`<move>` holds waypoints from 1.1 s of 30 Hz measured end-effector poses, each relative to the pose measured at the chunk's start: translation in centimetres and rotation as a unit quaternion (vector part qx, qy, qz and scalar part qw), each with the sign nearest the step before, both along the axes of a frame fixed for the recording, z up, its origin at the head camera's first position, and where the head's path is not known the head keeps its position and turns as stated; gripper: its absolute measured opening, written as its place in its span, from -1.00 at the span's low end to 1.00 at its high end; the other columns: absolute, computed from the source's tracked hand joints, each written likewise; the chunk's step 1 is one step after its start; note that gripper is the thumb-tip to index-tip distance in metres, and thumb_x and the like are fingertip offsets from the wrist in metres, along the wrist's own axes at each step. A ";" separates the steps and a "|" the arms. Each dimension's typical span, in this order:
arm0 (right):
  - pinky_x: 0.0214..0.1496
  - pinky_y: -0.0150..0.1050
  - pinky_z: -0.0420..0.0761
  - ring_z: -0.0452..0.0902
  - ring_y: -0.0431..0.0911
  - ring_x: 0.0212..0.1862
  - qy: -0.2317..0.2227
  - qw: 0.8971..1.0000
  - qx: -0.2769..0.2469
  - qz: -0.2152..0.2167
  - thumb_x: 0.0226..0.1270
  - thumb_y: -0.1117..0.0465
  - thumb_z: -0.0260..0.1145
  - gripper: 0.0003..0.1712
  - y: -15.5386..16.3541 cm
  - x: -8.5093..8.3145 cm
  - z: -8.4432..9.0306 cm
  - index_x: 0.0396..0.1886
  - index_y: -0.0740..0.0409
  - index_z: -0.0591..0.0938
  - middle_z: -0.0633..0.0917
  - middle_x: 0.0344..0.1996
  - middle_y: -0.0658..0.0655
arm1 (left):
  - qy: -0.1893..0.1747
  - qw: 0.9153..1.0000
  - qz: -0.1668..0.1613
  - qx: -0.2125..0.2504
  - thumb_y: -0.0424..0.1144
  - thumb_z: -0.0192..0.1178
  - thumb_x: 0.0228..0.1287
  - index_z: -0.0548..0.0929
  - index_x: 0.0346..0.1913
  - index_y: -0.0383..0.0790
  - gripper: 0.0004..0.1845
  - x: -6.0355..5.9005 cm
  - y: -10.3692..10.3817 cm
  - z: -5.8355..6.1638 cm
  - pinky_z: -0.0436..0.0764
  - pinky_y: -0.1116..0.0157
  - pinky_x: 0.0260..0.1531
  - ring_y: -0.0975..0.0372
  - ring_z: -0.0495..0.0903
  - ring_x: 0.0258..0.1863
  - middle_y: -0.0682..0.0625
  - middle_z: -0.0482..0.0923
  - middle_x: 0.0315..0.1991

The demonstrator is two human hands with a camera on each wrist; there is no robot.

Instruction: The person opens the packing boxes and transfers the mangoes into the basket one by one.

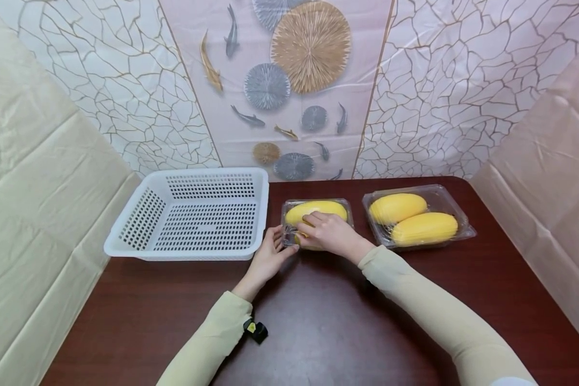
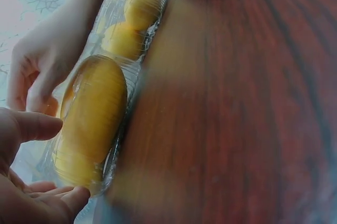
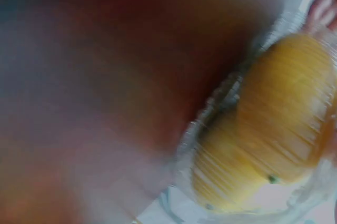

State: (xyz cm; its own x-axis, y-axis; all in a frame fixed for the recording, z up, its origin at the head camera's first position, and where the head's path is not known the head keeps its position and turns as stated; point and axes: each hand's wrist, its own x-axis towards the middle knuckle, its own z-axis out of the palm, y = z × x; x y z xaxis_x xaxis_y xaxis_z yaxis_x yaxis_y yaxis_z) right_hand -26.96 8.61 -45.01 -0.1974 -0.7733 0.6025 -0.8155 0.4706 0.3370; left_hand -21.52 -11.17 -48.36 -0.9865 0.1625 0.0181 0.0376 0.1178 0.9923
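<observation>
A: Where the bench (image 1: 294,321) fills the lower part of the head view, what lies at the centre?

B: A clear container (image 1: 350,214), holding two yellow fruits; the rear fruit (image 1: 316,209) lies higher in the frame, the front fruit (image 1: 305,241) below it, partly covered by the right hand (image 1: 332,234).

A: How are the hands disposed?

B: The left hand (image 1: 267,257) touches the container's left end, its grip spread, thumb and fingers extended and apart; the right hand enters from the lower right, fingers bent over the container; whether its grip holds anything cannot be told.

A: And to either side?

B: At centre left, a white slotted basket (image 1: 209,228); at centre right, a second clear container (image 1: 448,198) with two more yellow fruits (image 1: 424,229); below left of centre, a black device (image 1: 257,331) beside the left sleeve (image 1: 222,319); across the top, a patterned wall covering (image 1: 311,48).

A: The wrist views?

B: In the left one, the nearer container slants from lower left towards upper centre; in the right one, it occupies the lower right, the left side being blurred.
</observation>
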 end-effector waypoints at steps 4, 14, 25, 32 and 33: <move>-0.35 -0.22 0.66 0.63 -0.03 -0.32 -0.009 1.000 -0.013 0.002 0.16 0.11 0.43 -0.77 -0.2 0.0 0.4 -0.24 0.12 0.68 0.68 -0.35 0.09 | -0.010 1.000 -0.001 -0.004 -0.35 0.28 0.34 0.13 0.46 -0.45 -0.25 0.0 0.0 0.0 0.20 0.05 0.45 -0.11 0.16 0.49 -0.38 0.17 0.46; -0.18 -0.17 0.67 0.62 0.00 -0.16 -0.063 0.998 -0.011 -0.017 0.19 0.05 0.48 -0.60 0.2 0.6 0.0 -0.04 0.15 0.67 0.67 -0.20 0.12 | -0.029 1.000 0.005 0.008 -0.26 0.28 0.35 0.07 0.50 -0.39 -0.18 0.1 -0.2 0.1 0.20 0.03 0.45 -0.14 0.14 0.50 -0.37 0.13 0.49; 0.16 -0.03 0.59 0.55 0.06 0.18 -0.153 0.986 -0.016 -0.064 0.34 -0.01 0.40 -0.42 2.5 1.7 0.3 0.27 0.15 0.59 0.64 0.15 0.17 | -0.065 0.998 0.013 -0.011 -0.07 0.21 0.44 0.14 0.53 -0.28 -0.24 0.0 -0.6 -0.3 0.29 -0.02 0.39 -0.07 0.22 0.47 -0.26 0.21 0.48; 0.20 0.03 0.57 0.54 0.07 0.21 -0.183 0.980 -0.028 -0.069 0.35 -0.02 0.38 -0.37 4.2 1.8 0.5 0.33 0.16 0.54 0.60 0.21 0.18 | -0.074 0.997 0.009 -0.015 -0.04 0.19 0.47 0.16 0.52 -0.31 -0.25 -0.1 -0.7 -0.4 0.27 -0.04 0.40 -0.09 0.21 0.47 -0.29 0.23 0.47; 0.19 0.04 0.57 0.54 0.07 0.20 -0.181 0.981 -0.030 -0.067 0.33 -0.02 0.39 -0.36 4.5 1.8 0.5 0.32 0.17 0.55 0.61 0.19 0.17 | -0.074 0.997 0.008 -0.015 -0.04 0.18 0.47 0.16 0.52 -0.32 -0.26 -0.2 -0.7 -0.3 0.26 -0.03 0.41 -0.09 0.20 0.48 -0.29 0.23 0.47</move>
